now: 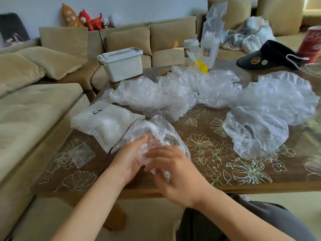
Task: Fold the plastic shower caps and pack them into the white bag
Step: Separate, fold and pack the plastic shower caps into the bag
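Note:
A crumpled clear plastic shower cap [157, 134] is held between both hands near the table's front edge. My left hand [129, 160] cups it from the left, and my right hand [173, 171] grips its lower part, fingers curled round the plastic. The white bag [104, 123] lies flat just left of the cap, a small black logo on it. Several loose shower caps [173, 94] are heaped across the middle of the table. One more cap [255, 132] sits at the right and a large one [281, 96] behind it.
The brown table [217, 153] has a floral cover. A white lidded box [121, 65] stands at the back left, a tall clear package [211, 39] and a yellow block [202, 66] behind the caps, a black visor [265, 56] and red can [311, 42] at right. Beige sofa [34, 101] on the left.

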A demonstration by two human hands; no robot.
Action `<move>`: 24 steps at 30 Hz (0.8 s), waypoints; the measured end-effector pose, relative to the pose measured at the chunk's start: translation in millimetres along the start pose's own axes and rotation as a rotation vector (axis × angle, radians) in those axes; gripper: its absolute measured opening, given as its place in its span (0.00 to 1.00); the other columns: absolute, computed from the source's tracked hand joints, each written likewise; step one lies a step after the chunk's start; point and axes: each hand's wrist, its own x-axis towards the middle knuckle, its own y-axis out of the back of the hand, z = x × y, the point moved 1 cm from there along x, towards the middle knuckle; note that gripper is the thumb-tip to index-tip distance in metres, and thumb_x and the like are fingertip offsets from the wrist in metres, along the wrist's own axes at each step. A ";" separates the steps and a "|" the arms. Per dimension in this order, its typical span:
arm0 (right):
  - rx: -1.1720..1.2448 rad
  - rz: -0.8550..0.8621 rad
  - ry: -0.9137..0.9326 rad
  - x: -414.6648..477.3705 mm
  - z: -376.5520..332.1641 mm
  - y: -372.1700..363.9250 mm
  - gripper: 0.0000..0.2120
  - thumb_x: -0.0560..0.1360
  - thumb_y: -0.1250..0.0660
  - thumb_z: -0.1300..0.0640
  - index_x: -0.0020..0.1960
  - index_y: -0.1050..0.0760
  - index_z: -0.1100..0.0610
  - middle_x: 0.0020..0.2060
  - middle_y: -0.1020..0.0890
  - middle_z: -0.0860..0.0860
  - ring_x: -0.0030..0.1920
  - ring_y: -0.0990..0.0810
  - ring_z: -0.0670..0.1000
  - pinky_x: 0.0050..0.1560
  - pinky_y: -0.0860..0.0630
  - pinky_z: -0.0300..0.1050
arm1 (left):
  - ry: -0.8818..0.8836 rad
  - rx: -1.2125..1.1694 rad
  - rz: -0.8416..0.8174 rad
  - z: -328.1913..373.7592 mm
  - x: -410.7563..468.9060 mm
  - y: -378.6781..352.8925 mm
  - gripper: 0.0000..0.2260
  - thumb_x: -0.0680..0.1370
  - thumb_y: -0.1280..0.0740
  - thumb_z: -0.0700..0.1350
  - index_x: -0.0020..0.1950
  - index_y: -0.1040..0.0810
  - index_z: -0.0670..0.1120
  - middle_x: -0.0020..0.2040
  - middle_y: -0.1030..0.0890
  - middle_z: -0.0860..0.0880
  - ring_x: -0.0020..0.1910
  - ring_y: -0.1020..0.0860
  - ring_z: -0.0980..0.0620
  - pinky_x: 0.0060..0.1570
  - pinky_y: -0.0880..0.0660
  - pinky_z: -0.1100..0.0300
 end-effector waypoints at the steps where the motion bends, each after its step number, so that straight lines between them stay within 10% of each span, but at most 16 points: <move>1: 0.092 0.137 -0.086 2.2 0.9 6.0 0.15 0.67 0.43 0.59 0.47 0.20 0.55 0.50 0.18 0.46 0.55 0.24 0.45 0.59 0.32 0.38 | -0.026 -0.024 0.009 2.5 -1.0 3.9 0.12 0.76 0.36 0.45 0.57 0.21 0.44 0.46 0.16 0.46 0.45 0.17 0.50 0.44 0.20 0.56; 6: 0.439 0.551 -0.767 15.1 25.6 39.0 0.15 0.77 0.38 0.63 0.63 0.29 0.55 0.52 0.23 0.45 0.49 0.25 0.40 0.47 0.26 0.35 | -0.087 -0.081 -0.138 17.7 -12.8 13.0 0.11 0.71 0.37 0.42 0.42 0.14 0.47 0.44 0.15 0.46 0.44 0.17 0.50 0.50 0.21 0.53; 11: 1.285 0.035 -0.969 17.3 32.5 43.1 0.19 0.80 0.44 0.49 0.59 0.26 0.62 0.43 0.19 0.54 0.44 0.20 0.53 0.52 0.23 0.51 | 0.006 -0.069 -0.239 16.0 -9.0 16.2 0.17 0.63 0.23 0.43 0.50 0.16 0.42 0.50 0.17 0.42 0.49 0.18 0.46 0.52 0.21 0.52; 16: 1.070 0.049 -0.912 14.6 34.9 37.7 0.14 0.80 0.41 0.59 0.57 0.26 0.69 0.50 0.20 0.63 0.48 0.21 0.60 0.59 0.25 0.62 | -0.127 0.117 -0.069 11.1 -6.8 15.3 0.11 0.68 0.28 0.46 0.48 0.17 0.43 0.45 0.16 0.45 0.44 0.18 0.50 0.39 0.21 0.61; 19: 0.932 0.194 -0.914 13.4 37.1 37.3 0.10 0.79 0.38 0.57 0.46 0.24 0.63 0.43 0.16 0.62 0.40 0.18 0.56 0.39 0.19 0.53 | -0.196 0.175 -0.046 12.3 -6.4 17.0 0.31 0.50 0.17 0.53 0.49 0.18 0.44 0.47 0.16 0.44 0.45 0.18 0.49 0.41 0.21 0.59; 24: 0.818 0.327 -0.784 14.0 35.3 40.3 0.06 0.74 0.32 0.62 0.42 0.27 0.63 0.33 0.17 0.57 0.30 0.18 0.50 0.25 0.24 0.40 | -0.211 0.373 -0.025 7.3 -9.5 4.9 0.34 0.40 0.19 0.61 0.43 0.16 0.52 0.43 0.15 0.52 0.47 0.18 0.57 0.51 0.28 0.62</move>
